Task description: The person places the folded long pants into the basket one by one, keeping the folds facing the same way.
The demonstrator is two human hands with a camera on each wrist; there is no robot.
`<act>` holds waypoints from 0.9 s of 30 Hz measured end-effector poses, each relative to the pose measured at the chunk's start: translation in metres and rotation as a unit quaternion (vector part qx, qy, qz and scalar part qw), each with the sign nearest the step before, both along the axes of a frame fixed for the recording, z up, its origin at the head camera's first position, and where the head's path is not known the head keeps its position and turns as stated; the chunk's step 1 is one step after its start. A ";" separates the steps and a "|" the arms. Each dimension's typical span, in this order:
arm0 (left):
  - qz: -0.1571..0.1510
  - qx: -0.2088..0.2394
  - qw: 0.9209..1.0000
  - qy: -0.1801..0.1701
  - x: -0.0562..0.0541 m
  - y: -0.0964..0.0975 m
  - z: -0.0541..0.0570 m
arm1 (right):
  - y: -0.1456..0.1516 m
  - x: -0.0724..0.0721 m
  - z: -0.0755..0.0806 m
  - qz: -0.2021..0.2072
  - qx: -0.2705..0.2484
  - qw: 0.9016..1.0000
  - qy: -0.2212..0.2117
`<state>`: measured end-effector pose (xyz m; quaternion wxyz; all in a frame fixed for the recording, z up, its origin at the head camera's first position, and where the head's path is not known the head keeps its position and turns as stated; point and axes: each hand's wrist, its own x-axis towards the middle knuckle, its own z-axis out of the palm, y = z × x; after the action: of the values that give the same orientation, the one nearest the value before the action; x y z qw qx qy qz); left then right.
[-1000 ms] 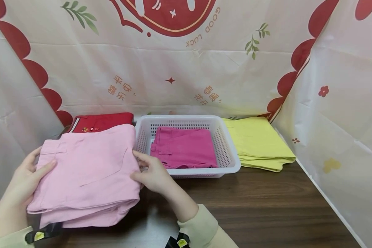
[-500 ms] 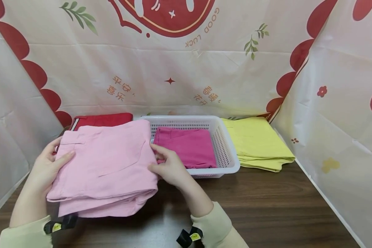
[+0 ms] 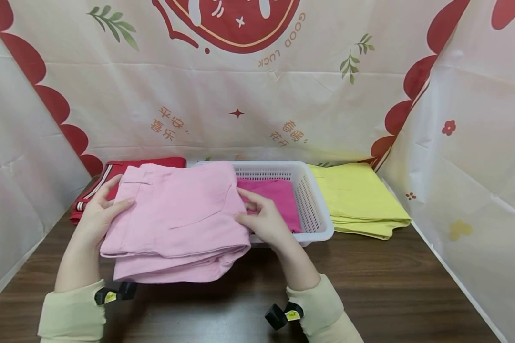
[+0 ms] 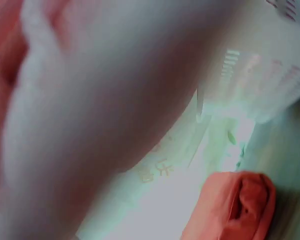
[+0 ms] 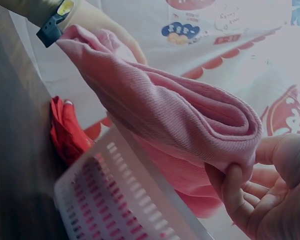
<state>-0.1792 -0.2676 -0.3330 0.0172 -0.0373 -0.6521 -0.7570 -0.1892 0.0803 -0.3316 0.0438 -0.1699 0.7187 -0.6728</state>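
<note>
Both hands hold up a folded pair of pink trousers (image 3: 176,214), tilted above the table. My left hand (image 3: 96,214) grips its left side, thumb on top near the waistband. On the opposite side, my right hand (image 3: 263,221) pinches the folded edge between thumb and fingers; in the right wrist view that hand (image 5: 270,190) holds the rolled layers. The pink bundle overlaps the left part of a white plastic basket (image 3: 319,228). Inside the basket lies a folded magenta garment (image 3: 279,190), partly hidden by the trousers and right hand. The left wrist view is mostly blocked by a blurred hand.
A folded red garment (image 3: 163,162) with a striped side lies at the back left, partly covered by the pink trousers. To the basket's right rests a folded yellow garment (image 3: 356,195). Printed cloth (image 3: 257,95) walls the dark wooden table (image 3: 382,286) at back and sides.
Both hands have carried the pink trousers to the right and slightly away, from in front of the red garment to over the basket's left edge. More of the red garment shows now.
</note>
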 end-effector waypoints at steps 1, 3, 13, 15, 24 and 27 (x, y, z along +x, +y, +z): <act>-0.004 0.012 1.000 0.004 -0.001 0.003 0.001 | 0.003 -0.001 0.000 -0.005 -0.003 1.000 0.000; -0.016 0.038 0.999 0.008 -0.003 0.009 0.002 | 0.007 -0.003 0.001 -0.016 -0.010 1.000 0.001; -0.057 0.084 0.994 0.028 -0.015 0.035 0.007 | 0.028 -0.010 0.005 -0.060 -0.021 0.998 0.013; -0.057 0.090 0.994 0.028 -0.018 0.040 0.008 | 0.032 -0.011 0.006 -0.070 -0.021 0.997 0.016; -0.048 0.128 0.990 0.014 -0.031 0.066 0.009 | 0.046 -0.018 0.008 -0.093 -0.017 0.995 0.017; -0.048 0.131 0.990 0.004 -0.035 0.074 0.009 | 0.051 -0.022 0.009 -0.106 -0.014 0.994 0.018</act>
<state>-0.2144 -0.1939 -0.3243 -0.0123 -0.0689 -0.5450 -0.8355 -0.2108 0.1316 -0.3223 -0.0428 -0.1054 0.7237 -0.6807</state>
